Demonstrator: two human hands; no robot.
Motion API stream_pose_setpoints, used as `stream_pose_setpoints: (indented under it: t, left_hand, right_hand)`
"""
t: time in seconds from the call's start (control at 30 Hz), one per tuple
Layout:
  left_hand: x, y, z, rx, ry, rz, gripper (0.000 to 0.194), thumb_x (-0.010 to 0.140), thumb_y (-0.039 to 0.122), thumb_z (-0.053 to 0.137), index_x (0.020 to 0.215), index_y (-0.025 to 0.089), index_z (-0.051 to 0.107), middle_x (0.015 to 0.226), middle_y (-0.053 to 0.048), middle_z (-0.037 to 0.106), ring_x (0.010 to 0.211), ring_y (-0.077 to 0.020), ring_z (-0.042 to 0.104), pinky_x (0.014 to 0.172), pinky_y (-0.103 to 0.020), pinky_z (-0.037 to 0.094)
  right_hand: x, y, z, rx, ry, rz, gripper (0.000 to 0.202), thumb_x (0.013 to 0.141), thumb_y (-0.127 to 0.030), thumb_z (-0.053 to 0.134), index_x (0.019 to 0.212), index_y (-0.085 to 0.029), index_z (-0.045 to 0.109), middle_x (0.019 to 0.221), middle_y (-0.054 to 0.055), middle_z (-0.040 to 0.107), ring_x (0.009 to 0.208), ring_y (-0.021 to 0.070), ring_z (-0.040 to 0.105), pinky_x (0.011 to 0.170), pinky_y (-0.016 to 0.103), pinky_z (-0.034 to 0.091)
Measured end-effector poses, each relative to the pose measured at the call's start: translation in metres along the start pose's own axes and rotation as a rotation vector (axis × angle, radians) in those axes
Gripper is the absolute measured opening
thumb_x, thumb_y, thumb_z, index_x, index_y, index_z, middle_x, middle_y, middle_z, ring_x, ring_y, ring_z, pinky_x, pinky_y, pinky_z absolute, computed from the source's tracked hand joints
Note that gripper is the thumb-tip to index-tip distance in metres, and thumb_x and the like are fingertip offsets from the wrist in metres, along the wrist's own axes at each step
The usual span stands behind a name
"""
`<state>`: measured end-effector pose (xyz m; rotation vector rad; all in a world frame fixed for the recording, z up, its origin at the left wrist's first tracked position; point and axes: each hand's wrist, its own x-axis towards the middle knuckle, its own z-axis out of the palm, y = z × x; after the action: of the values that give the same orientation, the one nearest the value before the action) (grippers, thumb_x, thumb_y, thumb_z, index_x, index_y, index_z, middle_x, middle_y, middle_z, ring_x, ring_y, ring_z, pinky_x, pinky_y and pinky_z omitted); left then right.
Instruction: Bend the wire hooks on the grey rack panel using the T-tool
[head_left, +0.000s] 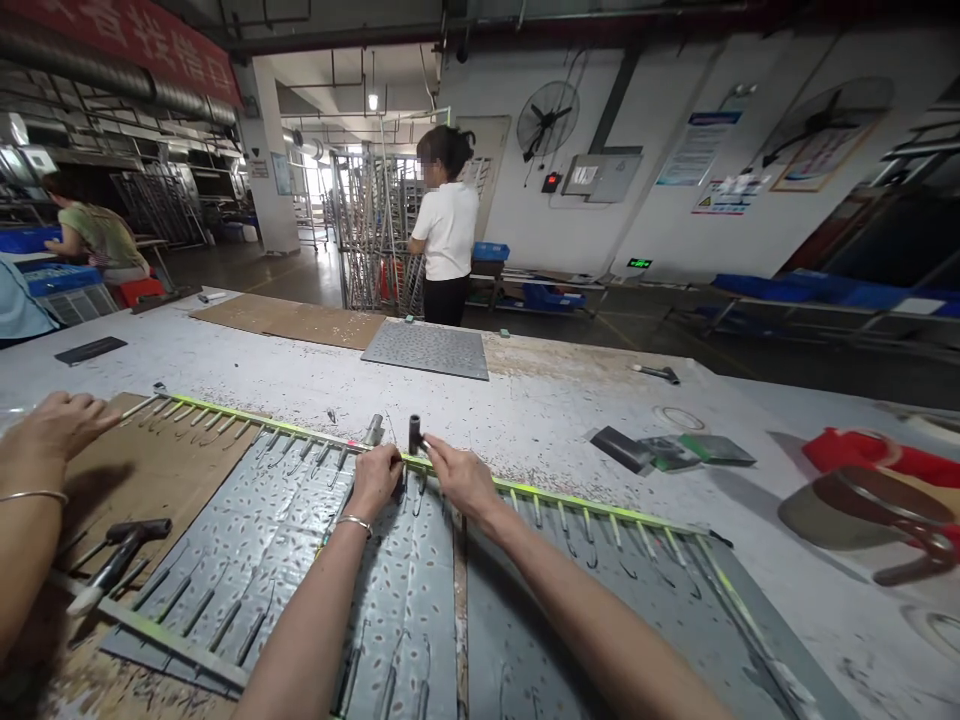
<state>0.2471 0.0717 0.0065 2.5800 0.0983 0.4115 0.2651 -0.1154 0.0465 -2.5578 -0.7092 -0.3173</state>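
Hammer work seems the step in hand: the left hand [377, 476] pinches the far edge of a yellow-green metal hook frame [555, 496], lying over grey spotted sheets [420, 585]; the right hand [461, 482] grips a dark cylindrical-headed hammer [415, 432]. The next tap calls for a steady frame.

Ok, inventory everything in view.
table: one, whitish, foreground
hooked frame: one, lime, on table
hammers: at least three, dark, centre, left, right
speckled sheets: at least two, grey, table
cardboard pieces: several, brown, left
flat pieces: several, dark and green, right
cup: one, brown, right
cloth: one, red, right
racks: several, metallic, background
bins: several, blue, background
fans: two, dark, wall
other people: at least three, varied tops, left and beyond
left hand: one, silver bracelet, at frame
right hand: one, bare, on hammer
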Motion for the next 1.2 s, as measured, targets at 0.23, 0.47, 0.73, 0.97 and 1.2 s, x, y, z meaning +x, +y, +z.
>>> stream_pose_setpoints:
  t: [0.23, 0.47, 0.73, 0.97, 1.2]
  left_hand:
    - [-0.001, -0.001, 0.001, 0.014, 0.010, 0.022, 0.014, 0.087, 0.006, 0.063, 0.086, 0.017, 0.071, 0.091, -0.009, 0.072, 0.088, -0.0251, 0.067, 0.078, -0.033, 0.042]
    - [0.002, -0.016, -0.005, -0.181, 0.034, 0.054, 0.020, 0.080, 0.001, 0.062, 0.085, 0.017, 0.071, 0.090, -0.009, 0.072, 0.088, -0.0236, 0.067, 0.080, -0.032, 0.048]
    - [0.004, -0.027, -0.013, -0.080, -0.088, 0.247, 0.040, 0.081, -0.006, 0.049, 0.091, 0.017, 0.079, 0.100, -0.010, 0.074, 0.102, -0.0258, 0.067, 0.097, -0.040, 0.051]
    - [-0.003, -0.013, -0.003, 0.172, -0.133, 0.369, 0.032, 0.088, 0.002, 0.054, 0.093, 0.020, 0.080, 0.096, -0.009, 0.063, 0.097, -0.0263, 0.059, 0.088, -0.041, 0.050]
    - [0.001, -0.007, -0.004, 0.020, -0.214, 0.398, 0.024, 0.085, 0.004, 0.059, 0.086, 0.021, 0.076, 0.100, -0.006, 0.068, 0.095, -0.0208, 0.059, 0.091, -0.036, 0.048]
  right_hand:
    - [0.003, 0.000, 0.000, 0.092, 0.024, 0.052, 0.036, 0.105, -0.027, 0.053, 0.136, -0.022, 0.069, 0.099, 0.007, 0.076, 0.084, 0.0291, 0.073, 0.078, 0.034, 0.058]
    - [-0.003, 0.018, -0.013, 0.322, 0.196, 0.087, 0.056, 0.109, -0.044, 0.027, 0.148, -0.018, 0.057, 0.108, 0.008, 0.073, 0.083, 0.0247, 0.069, 0.077, 0.032, 0.054]
    - [-0.038, 0.065, -0.007, 0.288, 0.056, 0.184, 0.058, 0.100, -0.047, 0.037, 0.137, -0.016, 0.067, 0.090, 0.009, 0.073, 0.080, 0.0307, 0.069, 0.077, 0.038, 0.052]
    - [-0.047, 0.066, -0.001, 0.211, -0.042, 0.210, 0.048, 0.107, -0.039, 0.039, 0.145, -0.021, 0.061, 0.101, 0.010, 0.074, 0.095, 0.0337, 0.069, 0.083, 0.040, 0.052]
    - [-0.043, 0.067, -0.006, 0.175, -0.097, 0.212, 0.042, 0.109, -0.033, 0.042, 0.146, -0.024, 0.059, 0.116, 0.008, 0.072, 0.107, 0.0334, 0.067, 0.089, 0.040, 0.051]
